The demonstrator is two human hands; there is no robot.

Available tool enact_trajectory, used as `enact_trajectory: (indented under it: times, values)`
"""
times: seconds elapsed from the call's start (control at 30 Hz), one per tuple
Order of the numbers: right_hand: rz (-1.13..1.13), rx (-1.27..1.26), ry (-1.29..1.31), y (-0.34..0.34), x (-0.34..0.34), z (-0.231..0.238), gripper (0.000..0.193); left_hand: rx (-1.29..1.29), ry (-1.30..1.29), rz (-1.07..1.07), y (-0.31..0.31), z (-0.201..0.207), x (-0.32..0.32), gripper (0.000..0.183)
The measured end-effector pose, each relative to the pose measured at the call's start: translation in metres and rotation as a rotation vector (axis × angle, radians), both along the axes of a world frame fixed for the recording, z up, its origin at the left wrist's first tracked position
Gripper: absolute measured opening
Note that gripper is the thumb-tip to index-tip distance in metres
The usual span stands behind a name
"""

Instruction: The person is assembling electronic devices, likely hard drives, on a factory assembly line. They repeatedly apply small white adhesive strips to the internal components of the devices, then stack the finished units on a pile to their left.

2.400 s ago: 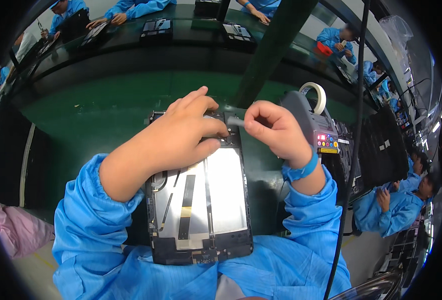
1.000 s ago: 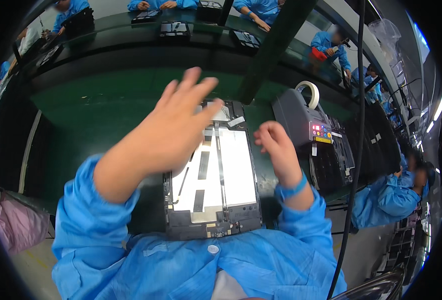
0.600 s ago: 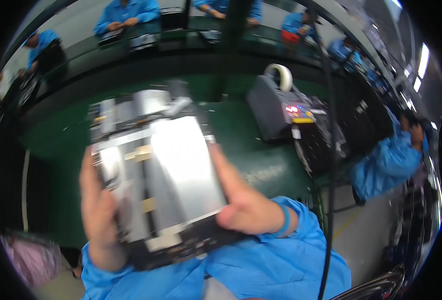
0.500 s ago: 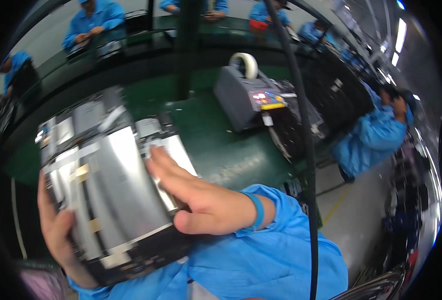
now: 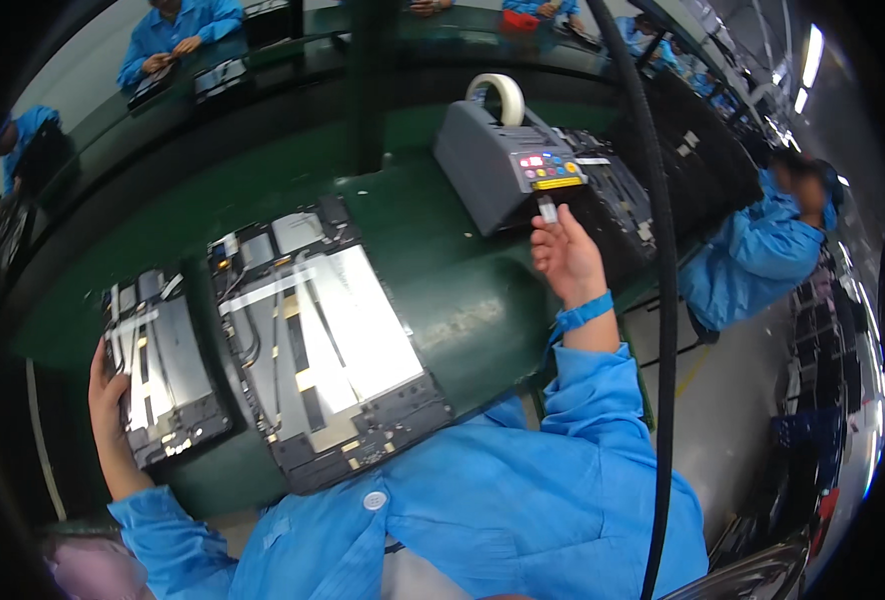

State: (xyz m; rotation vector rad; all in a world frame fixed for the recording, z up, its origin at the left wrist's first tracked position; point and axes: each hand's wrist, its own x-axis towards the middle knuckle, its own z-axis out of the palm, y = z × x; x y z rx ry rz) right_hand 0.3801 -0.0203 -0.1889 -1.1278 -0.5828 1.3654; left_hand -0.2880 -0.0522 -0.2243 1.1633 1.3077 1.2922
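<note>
My left hand [image 5: 111,405] grips the left edge of an opened tablet [image 5: 168,365], its thumb over the rim. Silvery battery surfaces, dark cables and circuit parts show on that tablet. A larger-looking opened tablet [image 5: 318,340] lies just right of it, nearer my body, with a pale tape strip across its upper part. Off to the right, my right hand [image 5: 571,260] pinches a short pale tape strip [image 5: 548,209] at the front of a grey tape dispenser [image 5: 498,165]. A cream tape roll [image 5: 501,98] stands in the dispenser's top.
Beyond the dispenser, another opened device [image 5: 618,190] rests on dark matting. A black cable [image 5: 663,300] hangs down on the right, close to my right forearm. The green table [image 5: 463,310] carries the tablets. Co-workers in blue sit across the bench and at the right [image 5: 758,255].
My right hand has left the tablet and moved right to the dispenser's tape. The left-hand tablet now sits lower and farther from my view, and the second tablet shows fully.
</note>
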Motion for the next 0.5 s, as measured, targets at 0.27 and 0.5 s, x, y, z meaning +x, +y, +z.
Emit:
enact_trajectory:
  times: [0.27, 0.5]
  values:
    - [-0.199, 0.238, -0.529, -0.015, -0.036, 0.038, 0.014, 0.287, 0.777, 0.137, -0.03, 0.09, 0.088, 0.045]
    - [0.887, 0.832, -0.945, -0.042, -0.19, 0.116, 0.01, 0.522, 0.503, -0.355, -0.055, 0.143, 0.228, 0.038]
